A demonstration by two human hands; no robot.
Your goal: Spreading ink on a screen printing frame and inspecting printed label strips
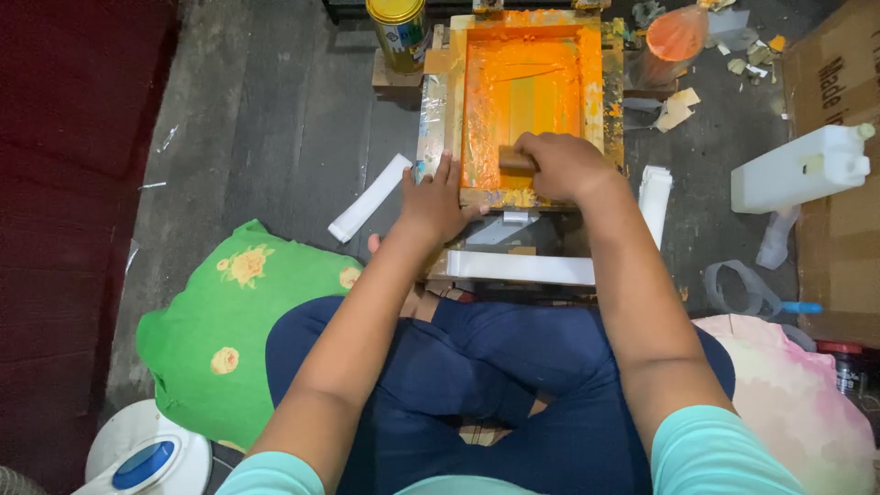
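A wooden printing screen frame (pixel 446 64) covered in orange ink lies on the floor in front of me. My right hand (pixel 561 165) is closed around a wooden squeegee handle (pixel 513 159) at the near end of the inked mesh. My left hand (pixel 433 200) presses flat on the frame's near-left corner, fingers spread. A white strip (pixel 520 268) lies under the frame's near edge, just above my crossed legs in dark blue trousers.
A yellow tin can (pixel 398 29) stands left of the frame's far end; an orange-stained bag (pixel 674 37) and paper scraps lie right. White strips (pixel 370 198) rest on both sides. A white plastic jug (pixel 799 169) and cardboard box (pixel 839 82) are right; green cushion (pixel 229 321) left.
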